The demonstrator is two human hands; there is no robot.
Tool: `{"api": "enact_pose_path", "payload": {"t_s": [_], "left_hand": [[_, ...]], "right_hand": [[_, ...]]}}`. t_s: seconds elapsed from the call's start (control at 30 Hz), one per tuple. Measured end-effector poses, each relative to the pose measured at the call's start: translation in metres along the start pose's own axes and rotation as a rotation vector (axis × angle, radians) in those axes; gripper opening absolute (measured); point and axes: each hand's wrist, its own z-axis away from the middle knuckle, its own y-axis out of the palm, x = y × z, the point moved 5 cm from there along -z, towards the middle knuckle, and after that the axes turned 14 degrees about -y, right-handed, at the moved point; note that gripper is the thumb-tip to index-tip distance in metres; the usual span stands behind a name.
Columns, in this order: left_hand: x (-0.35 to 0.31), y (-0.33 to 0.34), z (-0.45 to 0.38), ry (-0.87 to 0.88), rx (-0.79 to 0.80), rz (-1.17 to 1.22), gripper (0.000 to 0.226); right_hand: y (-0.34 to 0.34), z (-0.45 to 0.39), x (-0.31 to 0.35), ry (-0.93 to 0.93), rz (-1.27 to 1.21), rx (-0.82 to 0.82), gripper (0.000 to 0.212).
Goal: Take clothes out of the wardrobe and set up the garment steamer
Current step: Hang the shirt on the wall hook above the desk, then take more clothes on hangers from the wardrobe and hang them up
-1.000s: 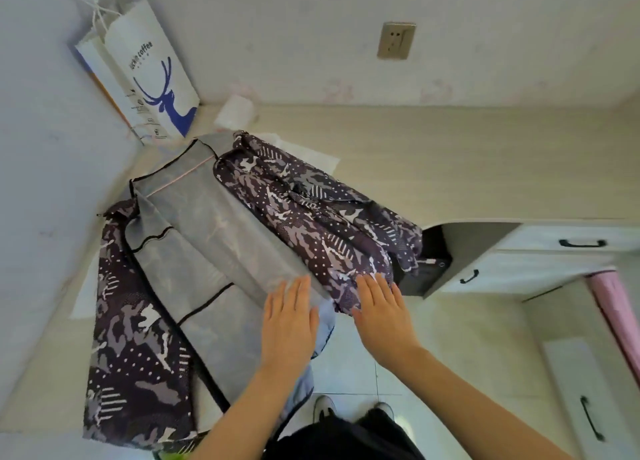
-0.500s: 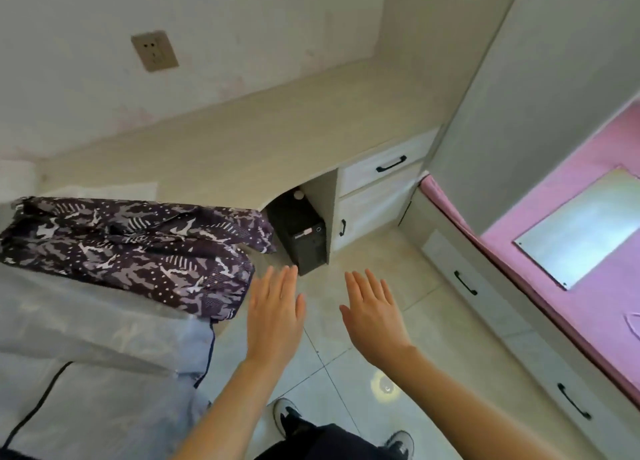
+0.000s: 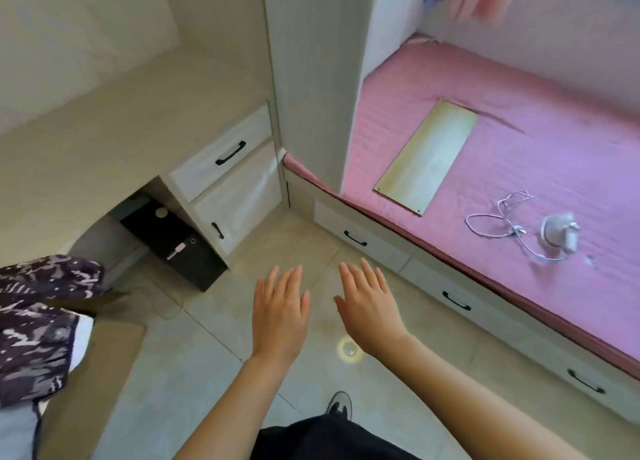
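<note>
Clothes [image 3: 41, 321] lie on the desk [image 3: 114, 133] at far left. Left hand [image 3: 278, 315] and right hand [image 3: 369, 309] hover flat, fingers spread, empty, above the floor. Steamer [image 3: 559, 236] sits on the bed [image 3: 540, 154], right (cord [image 3: 498, 222] looped beside): grab the body, gather cord first.

We see our left hand [image 3: 280, 315] and right hand [image 3: 369, 309] flat and empty above the floor [image 3: 214, 321] at frame centre. A patterned garment [image 3: 38, 317] lies lower left; a steamer [image 3: 559, 236] and cord [image 3: 498, 222] sit on the pink bed [image 3: 519, 88], right.
</note>
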Motion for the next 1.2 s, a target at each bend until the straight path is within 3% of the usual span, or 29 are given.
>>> {"api": "enact_pose_path", "payload": {"t_s": [0.17,0.53,1.2], "left_hand": [[-0.072,0.027,-0.003,0.121,0.058,-0.011,0.054],[-0.179,0.073,-0.056,0.319,0.125,-0.045,0.045],[-0.331,0.103,-0.319,0.381,0.09,-0.076,0.046]], "right_hand": [[-0.003,0.036,-0.068,0.128,-0.017,-0.013,0.061],[-0.002,0.055,-0.175,0.351,-0.06,-0.034,0.061],[-0.037,-0.118,-0.394,0.43,-0.053,-0.037,0.056]]}}
